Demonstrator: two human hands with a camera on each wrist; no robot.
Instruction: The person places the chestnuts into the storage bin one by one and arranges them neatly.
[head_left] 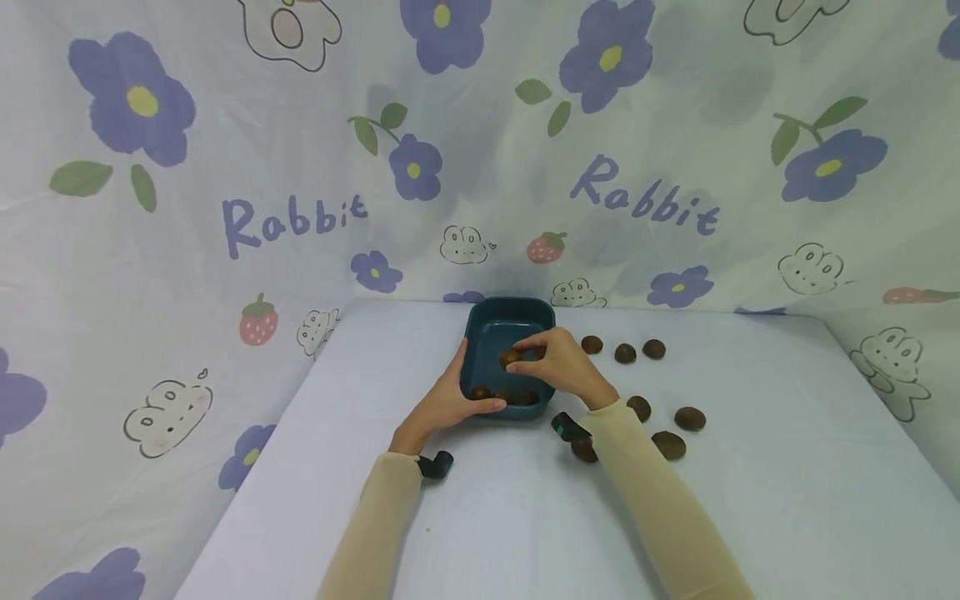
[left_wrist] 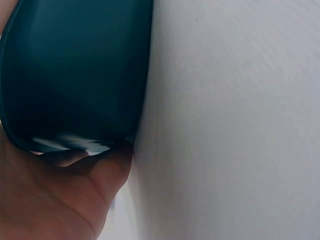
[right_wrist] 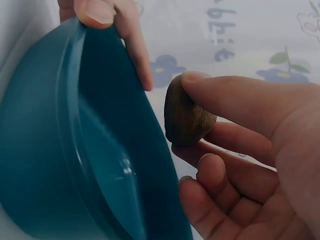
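A deep teal rectangular basin [head_left: 491,310] with rounded corners stands near the back of the table. My left hand [head_left: 446,402] grips its near left corner, the thumb along the front rim and the fingers at the left side. In the left wrist view, that hand [left_wrist: 60,195] is up against the wall of the basin [left_wrist: 80,75]. My right hand [head_left: 564,360] is over the basin's right side and pinches a brown chestnut [head_left: 510,358]. The right wrist view shows this chestnut [right_wrist: 184,112] between thumb and fingers, by the rim. Several chestnuts [head_left: 501,397] lie inside at the near end.
More chestnuts are spread on the white table [head_left: 780,467] to the right: a back group [head_left: 626,353], and others nearer, such as one chestnut [head_left: 690,418] and a paler one [head_left: 668,446]. One chestnut [head_left: 584,451] is partly under the right forearm. A printed cloth [head_left: 480,167] walls the back and sides.
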